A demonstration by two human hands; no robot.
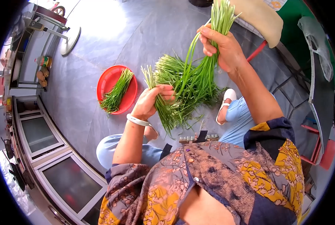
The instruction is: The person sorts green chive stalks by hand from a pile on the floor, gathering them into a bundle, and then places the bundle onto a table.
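Note:
My right hand is raised at the upper right, closed round a thick bunch of garlic chives. Pale stem ends point up past the fingers and green leaves hang below. Lower and to the left, my left hand grips a smaller bunch of chives, its white ends up. Between and beneath both hands a loose heap of chives lies on the floor. A red plate left of my left hand carries a neat bundle of chives.
Glass-fronted cabinets line the left side, near a round white stand base. A beige cushion and a table edge with a clear plastic bag are at the right. My white shoe is beside the heap.

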